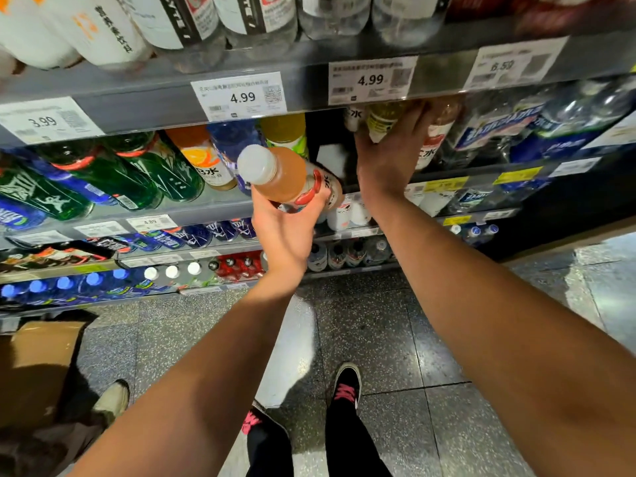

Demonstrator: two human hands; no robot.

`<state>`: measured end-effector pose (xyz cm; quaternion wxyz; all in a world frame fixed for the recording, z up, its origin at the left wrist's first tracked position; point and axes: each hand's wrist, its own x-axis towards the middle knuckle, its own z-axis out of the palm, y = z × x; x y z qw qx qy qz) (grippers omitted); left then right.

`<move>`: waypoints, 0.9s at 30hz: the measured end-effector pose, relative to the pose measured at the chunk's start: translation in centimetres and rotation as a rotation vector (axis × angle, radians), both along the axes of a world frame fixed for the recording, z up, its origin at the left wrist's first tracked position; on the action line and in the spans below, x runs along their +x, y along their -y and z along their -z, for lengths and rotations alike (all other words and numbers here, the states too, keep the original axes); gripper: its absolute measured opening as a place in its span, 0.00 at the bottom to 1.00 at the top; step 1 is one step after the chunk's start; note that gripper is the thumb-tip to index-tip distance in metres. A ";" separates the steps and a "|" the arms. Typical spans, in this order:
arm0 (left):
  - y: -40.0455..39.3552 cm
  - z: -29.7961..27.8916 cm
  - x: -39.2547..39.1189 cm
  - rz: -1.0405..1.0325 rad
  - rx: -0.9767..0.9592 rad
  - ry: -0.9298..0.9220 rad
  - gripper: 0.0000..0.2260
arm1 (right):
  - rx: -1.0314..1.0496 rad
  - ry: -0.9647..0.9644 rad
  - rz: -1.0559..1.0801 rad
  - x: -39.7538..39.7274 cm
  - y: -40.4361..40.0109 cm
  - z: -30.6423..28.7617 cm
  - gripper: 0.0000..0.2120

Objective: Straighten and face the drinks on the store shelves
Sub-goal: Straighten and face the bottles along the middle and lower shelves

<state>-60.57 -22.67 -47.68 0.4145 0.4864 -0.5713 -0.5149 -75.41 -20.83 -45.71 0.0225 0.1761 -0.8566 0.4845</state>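
A store aisle with a speckled grey tile floor [389,339] faces a tall run of grey metal drink shelves [165,105] carrying white price tags. Going left to right on the shelf at hand height: dark green bottles [137,170], an orange-label drink [203,160], a blue-label bottle [230,139] and a yellow-capped one [285,130], then a dark gap [327,139] in the row, then more drinks and clear water bottles with blue labels [499,132]. A brown cardboard box [38,366] sits on the floor at lower left.

The left hand [285,228] grips a peach-coloured drink bottle [289,175] around its lower body, out in front of the shelf. The bottle is tilted, its long axis running from the white cap at upper left down toward the shelf at lower right. The dark gap lies just beyond and to the right of it.

The right hand [389,156] reaches into the shelf just right of the gap, fingers wrapped around a yellow-label bottle [382,120] standing there, beside a red-label bottle [437,132].

The left hand is nearer the gap; filling it would likely mean standing the bottle upright, label outward.
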 end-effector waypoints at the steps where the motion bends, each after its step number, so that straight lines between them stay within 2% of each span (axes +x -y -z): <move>1: 0.0 0.0 -0.1 0.003 0.002 0.011 0.30 | 0.014 0.003 0.013 -0.2 0.3 -0.3 0.43; 4: -0.1 -0.2 -0.1 0.002 0.005 0.036 0.31 | 0.072 0.027 0.048 -0.5 1.0 -1.1 0.41; 10: -0.2 -0.9 0.8 0.007 -0.017 0.092 0.33 | 0.030 0.076 0.148 0.1 2.3 -1.4 0.39; 16: 0.3 -1.4 2.7 0.017 -0.065 0.111 0.30 | -0.131 0.215 0.234 0.9 3.7 -0.4 0.48; 22: 0.1 -1.5 4.3 0.063 -0.101 0.147 0.32 | -0.324 0.279 0.411 1.7 4.4 1.5 0.43; 27: 0.1 -1.2 4.8 0.100 -0.080 0.170 0.34 | -0.291 0.298 0.414 1.4 4.7 2.7 0.43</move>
